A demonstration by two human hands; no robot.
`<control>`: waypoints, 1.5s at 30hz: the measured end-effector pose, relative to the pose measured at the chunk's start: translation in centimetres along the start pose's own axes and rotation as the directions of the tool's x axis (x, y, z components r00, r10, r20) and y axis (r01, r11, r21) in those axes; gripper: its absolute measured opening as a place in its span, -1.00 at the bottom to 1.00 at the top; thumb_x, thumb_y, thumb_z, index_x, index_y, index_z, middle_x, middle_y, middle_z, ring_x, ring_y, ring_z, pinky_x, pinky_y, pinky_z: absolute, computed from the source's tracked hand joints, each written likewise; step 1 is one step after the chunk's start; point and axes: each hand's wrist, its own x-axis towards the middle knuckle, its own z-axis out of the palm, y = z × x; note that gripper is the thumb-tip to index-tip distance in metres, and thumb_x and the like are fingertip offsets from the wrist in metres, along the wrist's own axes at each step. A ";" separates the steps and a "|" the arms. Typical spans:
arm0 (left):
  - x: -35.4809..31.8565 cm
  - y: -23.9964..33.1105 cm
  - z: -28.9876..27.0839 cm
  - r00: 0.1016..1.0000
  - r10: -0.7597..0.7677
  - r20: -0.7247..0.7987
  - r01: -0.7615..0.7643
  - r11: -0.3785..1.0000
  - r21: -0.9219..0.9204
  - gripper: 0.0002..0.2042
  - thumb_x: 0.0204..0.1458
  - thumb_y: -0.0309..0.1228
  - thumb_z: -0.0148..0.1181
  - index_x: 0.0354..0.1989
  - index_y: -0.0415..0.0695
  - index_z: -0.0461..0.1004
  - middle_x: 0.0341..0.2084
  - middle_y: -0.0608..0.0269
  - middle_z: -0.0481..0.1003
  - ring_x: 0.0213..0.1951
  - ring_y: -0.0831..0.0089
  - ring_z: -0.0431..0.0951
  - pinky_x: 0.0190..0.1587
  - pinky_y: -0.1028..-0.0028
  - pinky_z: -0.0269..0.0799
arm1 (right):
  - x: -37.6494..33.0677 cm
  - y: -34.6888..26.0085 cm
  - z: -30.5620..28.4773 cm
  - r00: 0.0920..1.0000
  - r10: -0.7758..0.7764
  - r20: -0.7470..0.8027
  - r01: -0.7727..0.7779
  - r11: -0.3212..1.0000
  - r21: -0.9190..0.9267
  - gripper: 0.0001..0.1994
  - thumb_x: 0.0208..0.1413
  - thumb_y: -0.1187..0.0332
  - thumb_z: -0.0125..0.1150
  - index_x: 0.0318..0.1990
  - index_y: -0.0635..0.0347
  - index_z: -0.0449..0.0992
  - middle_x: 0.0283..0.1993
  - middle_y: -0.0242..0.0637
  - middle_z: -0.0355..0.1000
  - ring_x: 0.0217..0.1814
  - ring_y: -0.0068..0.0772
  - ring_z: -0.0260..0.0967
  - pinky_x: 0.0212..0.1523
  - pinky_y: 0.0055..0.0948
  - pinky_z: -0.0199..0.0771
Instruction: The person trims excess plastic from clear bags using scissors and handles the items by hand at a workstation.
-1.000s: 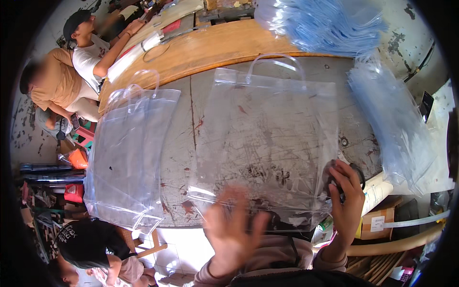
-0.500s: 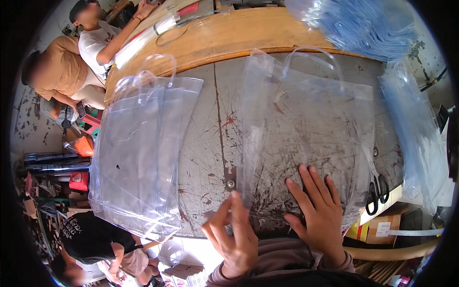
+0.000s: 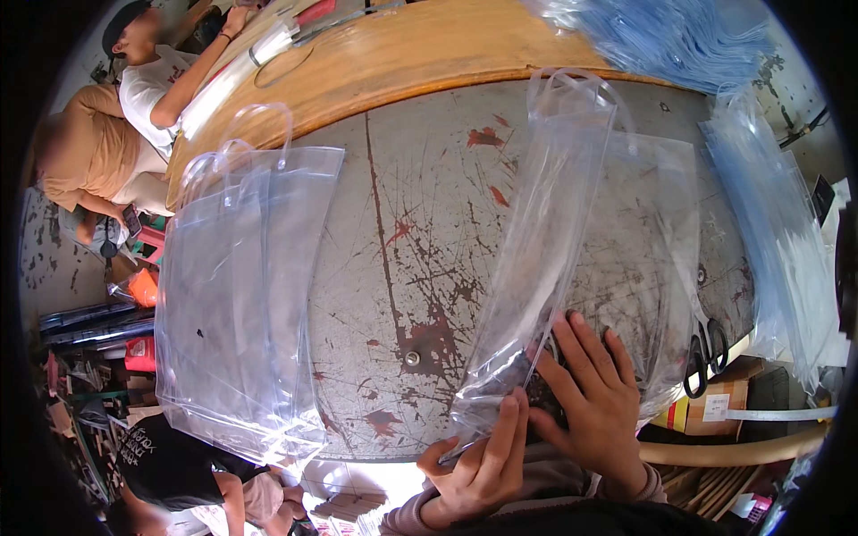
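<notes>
A clear plastic bag with loop handles (image 3: 639, 205) lies on the worn grey table in front of me. Its left side stands folded up and leans over toward the right. Near the lower left corner, my left hand (image 3: 483, 464) is closed on the bag's edge, fingertips pinching the film. My right hand (image 3: 594, 402) lies flat on the lower part of the bag, fingers apart, close beside the left. Black-handled scissors (image 3: 706, 353) rest at the bag's right edge, blades partly seen through the film.
More clear handled bags (image 3: 241, 295) lie stacked at the left. Bluish plastic sheets (image 3: 769, 241) hang along the right edge, with a larger pile (image 3: 661, 40) at the back right. A wooden tabletop (image 3: 411, 54) adjoins the far edge. Several people are at the left.
My left hand has come down and right to grip the bag's lower left edge. The bag's left side has swung up and rightward. My right hand stays flat. The view has shifted slightly.
</notes>
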 end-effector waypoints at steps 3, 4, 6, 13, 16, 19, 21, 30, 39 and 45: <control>-0.3 0.0 0.7 0.999 0.029 -0.044 -0.030 0.999 -0.012 -0.70 -0.17 -0.41 0.12 -0.22 0.08 0.63 -0.07 0.71 0.43 -0.44 0.76 0.16 -0.12 0.52 0.06 | -0.2 0.2 -0.1 1.000 -0.003 0.002 0.003 0.999 -0.034 -0.54 -0.07 0.06 0.18 0.03 -0.06 0.43 0.29 -0.23 0.18 0.35 -0.27 0.08 0.27 -0.15 -0.03; -0.2 -0.1 0.6 0.998 0.031 -0.046 -0.031 0.999 -0.007 -0.70 -0.17 -0.41 0.12 -0.22 0.08 0.63 -0.07 0.71 0.43 -0.44 0.76 0.16 -0.12 0.52 0.06 | -0.1 0.2 -0.1 1.000 -0.008 0.000 0.008 1.000 -0.029 -0.54 -0.06 0.06 0.18 0.03 -0.03 0.43 0.29 -0.23 0.18 0.35 -0.27 0.08 0.27 -0.15 -0.03; -0.1 -0.2 0.2 0.999 0.043 -0.003 -0.043 0.999 -0.005 -0.70 -0.16 -0.41 0.11 -0.22 0.08 0.63 -0.09 0.72 0.43 -0.43 0.76 0.16 -0.12 0.53 0.06 | -0.1 0.2 0.0 1.000 -0.014 -0.004 0.014 1.000 -0.022 -0.53 -0.06 0.06 0.17 0.03 0.00 0.42 0.29 -0.24 0.18 0.35 -0.27 0.08 0.26 -0.15 -0.02; 0.2 -0.5 0.0 0.995 0.086 -0.040 -0.087 0.995 -0.037 -0.71 -0.09 -0.44 0.10 -0.16 -0.03 0.60 -0.13 0.53 0.45 -0.47 0.72 0.18 -0.23 0.57 0.16 | -0.2 0.1 0.2 0.998 0.045 -0.040 -0.042 0.996 0.080 -0.45 -0.05 0.05 0.17 0.10 0.09 0.34 0.28 -0.26 0.20 0.34 -0.30 0.10 0.27 -0.18 0.00; 0.0 0.0 -0.2 0.999 0.043 0.022 -0.039 0.987 -0.156 -0.72 -0.10 -0.51 0.19 -0.15 -0.12 0.58 -0.02 0.30 0.43 -0.32 0.51 0.37 -0.15 0.43 0.18 | -0.4 0.2 0.1 0.997 0.041 -0.060 -0.036 0.996 0.083 -0.44 -0.05 0.04 0.16 0.13 0.04 0.33 0.28 -0.28 0.21 0.34 -0.32 0.11 0.26 -0.18 0.02; 0.1 0.5 -0.1 0.997 -0.066 -0.044 0.058 0.985 -0.163 -0.68 -0.16 -0.53 0.19 -0.14 -0.16 0.56 -0.07 0.36 0.44 -0.37 0.52 0.36 -0.19 0.45 0.20 | -0.2 0.1 -0.1 0.999 -0.005 -0.033 0.006 1.000 0.015 -0.46 -0.02 0.04 0.13 0.15 -0.03 0.34 0.27 -0.29 0.22 0.32 -0.33 0.12 0.26 -0.19 0.02; -0.1 0.6 -0.1 0.994 -0.072 0.081 0.086 0.980 -0.181 -0.66 -0.17 -0.56 0.18 -0.13 -0.17 0.55 -0.14 0.30 0.45 -0.41 0.51 0.37 -0.22 0.45 0.21 | -0.1 0.1 -0.1 1.000 -0.018 -0.014 0.018 1.000 -0.015 -0.47 0.00 0.03 0.11 0.16 -0.06 0.34 0.27 -0.29 0.22 0.32 -0.33 0.13 0.26 -0.19 0.02; -0.7 1.2 1.4 0.971 -0.221 0.089 0.238 0.894 -0.379 -0.65 -0.14 -0.56 0.17 -0.08 -0.25 0.51 -0.15 0.10 0.42 -0.40 0.40 0.39 -0.26 0.42 0.25 | 0.3 0.2 -0.2 1.000 -0.018 -0.023 0.017 0.999 -0.051 -0.49 0.05 -0.02 0.04 0.15 -0.08 0.37 0.26 -0.30 0.23 0.29 -0.37 0.15 0.27 -0.22 -0.01; -0.4 1.2 0.6 0.927 -0.375 0.026 0.328 0.773 -0.543 -0.69 0.00 -0.58 0.15 -0.03 -0.32 0.45 -0.10 -0.09 0.32 -0.45 0.37 0.42 -0.39 0.46 0.37 | 0.0 0.2 0.0 1.000 -0.007 -0.020 0.007 1.000 -0.008 -0.46 0.03 0.00 0.09 0.18 -0.06 0.33 0.27 -0.30 0.22 0.32 -0.39 0.12 0.28 -0.23 -0.02; 0.3 0.3 -0.7 0.817 -0.539 0.204 0.559 0.656 -0.507 -0.67 0.00 -0.49 0.10 -0.02 -0.23 0.48 -0.14 0.09 0.38 -0.36 0.44 0.37 -0.36 0.52 0.30 | 0.0 0.2 0.0 0.998 -0.053 -0.024 0.055 0.991 0.118 -0.47 0.04 0.06 0.11 0.19 -0.04 0.31 0.27 -0.27 0.21 0.33 -0.36 0.10 0.29 -0.19 -0.04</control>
